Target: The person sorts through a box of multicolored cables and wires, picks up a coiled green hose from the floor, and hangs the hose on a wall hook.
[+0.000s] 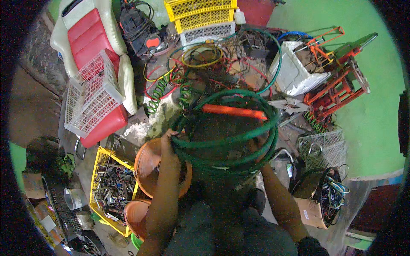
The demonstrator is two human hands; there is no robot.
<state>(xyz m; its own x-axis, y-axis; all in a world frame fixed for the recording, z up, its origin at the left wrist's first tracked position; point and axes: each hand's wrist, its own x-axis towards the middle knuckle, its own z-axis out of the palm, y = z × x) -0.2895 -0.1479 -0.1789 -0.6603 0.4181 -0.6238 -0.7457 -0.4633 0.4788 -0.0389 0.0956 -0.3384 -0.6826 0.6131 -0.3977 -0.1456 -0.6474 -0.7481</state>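
A thick coil of green hose (pixel 221 142) hangs in front of my body, held up between both hands. My left hand (pixel 170 136) grips the coil at its left side. On the opposite side, my right hand (pixel 260 152) is around the loops, its fingers mostly hidden behind them and in shadow. An orange-red bar or tube (pixel 233 111) shows through the coil's upper part; I cannot tell whether it touches the hose. Beyond the coil, a tangle of red and yellow hoses lies on the floor, with green spiral hoses (pixel 157 92) at its left.
At left, a red and white seat (pixel 86 35) bears a clear plastic crate (pixel 96 96). Near my left arm stand a yellow crate (pixel 96 179) of metal parts and orange tubs (pixel 145 163). A foam box (pixel 288 70), an orange metal frame (pixel 339 89) and a cardboard box (pixel 309 211) of cables stand right.
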